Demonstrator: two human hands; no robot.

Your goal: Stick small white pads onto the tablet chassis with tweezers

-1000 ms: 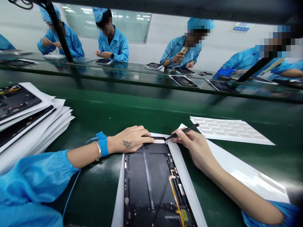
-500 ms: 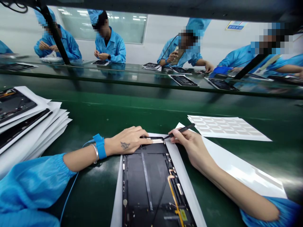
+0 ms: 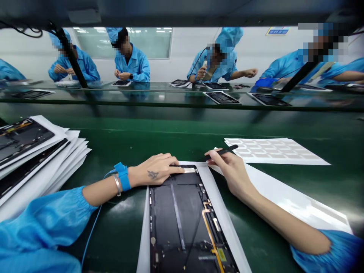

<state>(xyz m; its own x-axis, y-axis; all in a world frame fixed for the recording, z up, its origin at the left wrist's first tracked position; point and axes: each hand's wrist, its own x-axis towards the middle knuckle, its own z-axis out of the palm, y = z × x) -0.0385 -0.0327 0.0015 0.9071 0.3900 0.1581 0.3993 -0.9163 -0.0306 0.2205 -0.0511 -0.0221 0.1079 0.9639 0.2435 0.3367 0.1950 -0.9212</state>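
A dark tablet housing with an orange flex cable lies on white paper before me. My left hand rests palm down across its far left corner, fingers stretched out. Its index fingertip touches a pale strip along the far edge. In my right hand are black tweezers, gripped between thumb and fingers just beyond the housing's far right corner. Their tips are partly hidden by the fingers and stand apart from the housing. A blue wrist strap with a cord circles my left wrist.
To the left is a stack of housings interleaved with white paper sheets. A sheet of pale labels lies at the right, beside a long white sheet. Several people in blue work at a bench opposite, below an overhead shelf.
The tweezers have lifted away from the housing's far right corner, moving slightly up and right. My left hand stays on the strip. The camera view has tilted upward a little.
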